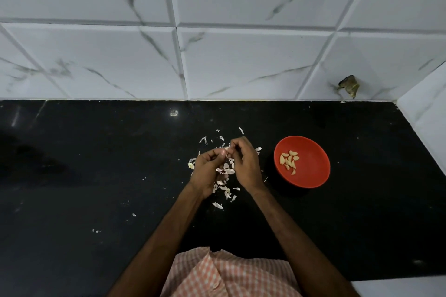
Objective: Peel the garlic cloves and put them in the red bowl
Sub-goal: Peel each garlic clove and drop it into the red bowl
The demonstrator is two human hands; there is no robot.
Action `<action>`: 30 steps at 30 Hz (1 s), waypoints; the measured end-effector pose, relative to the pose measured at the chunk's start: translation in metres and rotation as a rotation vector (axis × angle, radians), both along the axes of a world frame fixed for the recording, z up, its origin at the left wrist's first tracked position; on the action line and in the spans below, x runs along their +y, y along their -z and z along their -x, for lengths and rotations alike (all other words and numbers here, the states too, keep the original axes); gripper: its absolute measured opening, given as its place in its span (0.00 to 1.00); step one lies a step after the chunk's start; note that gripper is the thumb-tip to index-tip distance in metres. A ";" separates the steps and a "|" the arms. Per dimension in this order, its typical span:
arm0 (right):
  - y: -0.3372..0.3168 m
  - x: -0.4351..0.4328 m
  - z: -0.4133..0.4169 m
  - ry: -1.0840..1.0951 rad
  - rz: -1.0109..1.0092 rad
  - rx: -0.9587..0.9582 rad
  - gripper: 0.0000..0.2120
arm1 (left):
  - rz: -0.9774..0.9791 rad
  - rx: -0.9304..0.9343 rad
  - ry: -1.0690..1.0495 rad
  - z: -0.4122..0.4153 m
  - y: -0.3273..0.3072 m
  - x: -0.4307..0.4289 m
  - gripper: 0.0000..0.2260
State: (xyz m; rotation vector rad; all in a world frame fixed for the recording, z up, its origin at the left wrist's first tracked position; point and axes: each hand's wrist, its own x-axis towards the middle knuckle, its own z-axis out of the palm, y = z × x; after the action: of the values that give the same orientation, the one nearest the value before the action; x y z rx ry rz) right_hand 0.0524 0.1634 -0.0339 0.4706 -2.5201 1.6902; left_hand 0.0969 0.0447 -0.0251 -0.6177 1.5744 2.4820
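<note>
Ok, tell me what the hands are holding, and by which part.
Left hand and right hand both pinch one garlic clove at their fingertips; which end each grips cannot be told.

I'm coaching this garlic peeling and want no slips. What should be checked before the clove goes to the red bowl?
1. Garlic clove pinched between left hand and right hand: ok.
2. Clove fully peeled: cannot tell, fingers hide it.
3. Red bowl upright, to the right of the hands, with room: ok.
4. Only peeled cloves in the bowl, no skins: ok.
5. Counter between right hand and bowl holds only skin flecks: ok.
6. Loose skins gathered: not ok, scattered under the hands.
</note>
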 end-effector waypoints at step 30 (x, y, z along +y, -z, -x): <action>-0.029 -0.003 0.014 -0.077 -0.115 0.197 0.09 | -0.156 0.032 -0.045 0.007 -0.026 0.005 0.09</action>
State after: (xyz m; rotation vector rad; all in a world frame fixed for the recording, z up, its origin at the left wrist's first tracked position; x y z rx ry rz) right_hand 0.0384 0.1605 -0.0052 0.7146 -2.4929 1.4463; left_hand 0.0897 0.0499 0.0009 -0.5983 1.3737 2.6283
